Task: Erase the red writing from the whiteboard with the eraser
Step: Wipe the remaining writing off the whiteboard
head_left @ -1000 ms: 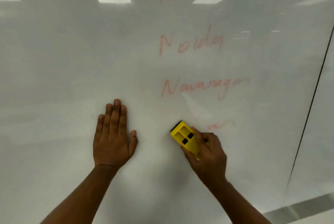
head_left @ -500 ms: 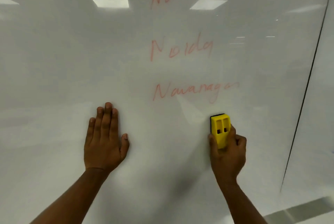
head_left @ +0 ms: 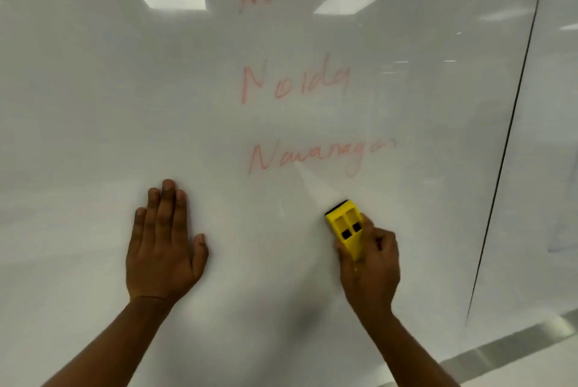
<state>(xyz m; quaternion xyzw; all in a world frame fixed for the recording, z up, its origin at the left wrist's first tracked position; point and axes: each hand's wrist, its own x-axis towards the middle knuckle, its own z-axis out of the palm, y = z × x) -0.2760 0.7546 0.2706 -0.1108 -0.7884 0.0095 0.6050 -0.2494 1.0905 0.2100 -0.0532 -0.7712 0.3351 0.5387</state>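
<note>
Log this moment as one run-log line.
right hand: grips eraser on whiteboard | left hand: flat on board | red writing: three lines remain above eraser

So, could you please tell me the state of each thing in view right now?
Left hand: flat on the whiteboard, fingers straight.
Right hand: grips the eraser.
Eraser: on the board, below the writing.
Writing: three red lines not yet erased.

Yellow plastic block eraser (head_left: 345,225) with black felt, tilted, flat against glossy white whiteboard (head_left: 93,105), below three faint red handwritten lines (head_left: 319,158).
</note>
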